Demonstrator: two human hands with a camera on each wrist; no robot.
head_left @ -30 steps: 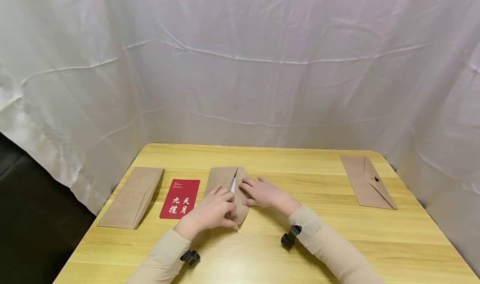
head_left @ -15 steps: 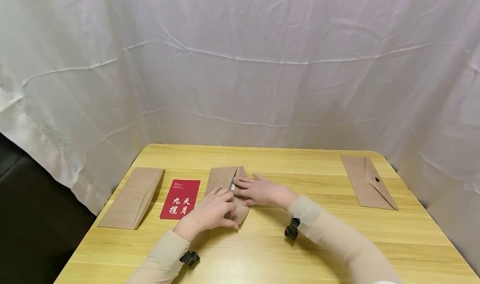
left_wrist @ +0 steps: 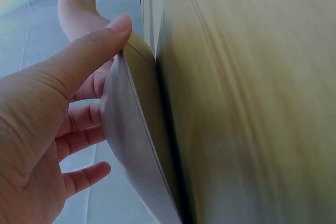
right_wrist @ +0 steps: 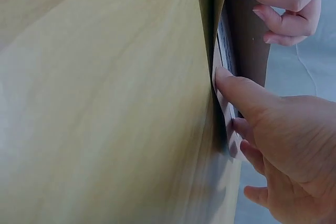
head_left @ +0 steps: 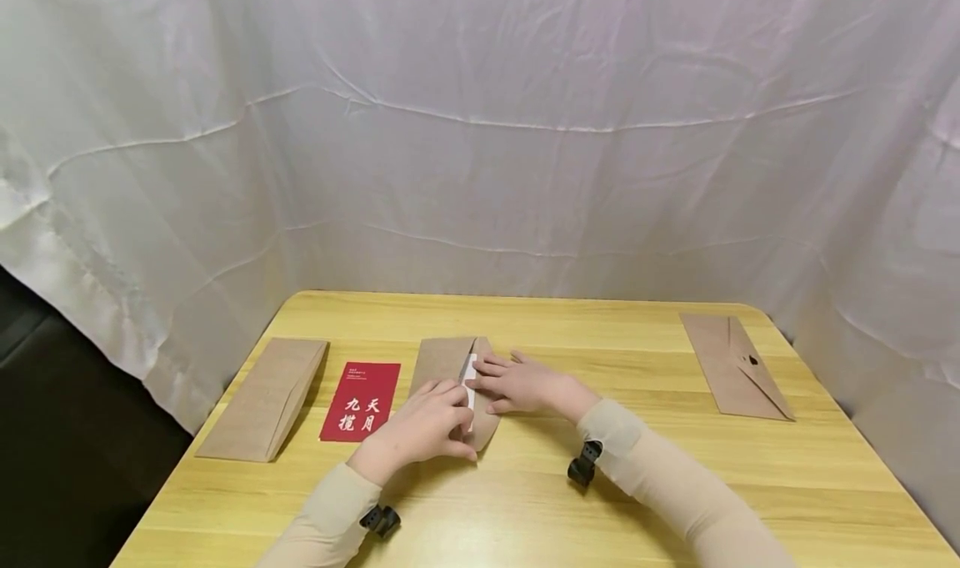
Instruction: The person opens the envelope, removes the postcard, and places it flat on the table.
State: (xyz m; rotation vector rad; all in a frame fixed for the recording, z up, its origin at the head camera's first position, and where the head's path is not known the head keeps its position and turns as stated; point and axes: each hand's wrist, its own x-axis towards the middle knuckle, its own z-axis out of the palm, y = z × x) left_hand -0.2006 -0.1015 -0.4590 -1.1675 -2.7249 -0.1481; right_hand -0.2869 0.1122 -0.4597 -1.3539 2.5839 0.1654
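A brown kraft envelope [head_left: 441,358] lies at mid-table under both hands, its flap folded out to the right. A white strip [head_left: 471,369] with small dark marks shows in its opening, partly covered by fingers. My left hand [head_left: 427,422] grips the envelope's body, curled fingers over it and thumb at the near corner; the left wrist view shows the thumb and fingers about the paper edge [left_wrist: 131,124]. Extended fingers of my right hand [head_left: 525,384] rest on the flap and reach to the white strip. In the right wrist view the right thumb [right_wrist: 236,87] touches the flap edge.
Left of the hands lies a red card [head_left: 362,401] with white characters. A thicker brown envelope [head_left: 258,397] lies farther left, near the table edge. At the far right is another brown envelope [head_left: 731,368] with a dark mark. A pale curtain [head_left: 525,176] hangs behind the wooden table [head_left: 600,510].
My right hand's fingers have moved left from the flap onto the opening, and the white strip now shows wider and marked. The left hand stays in place.
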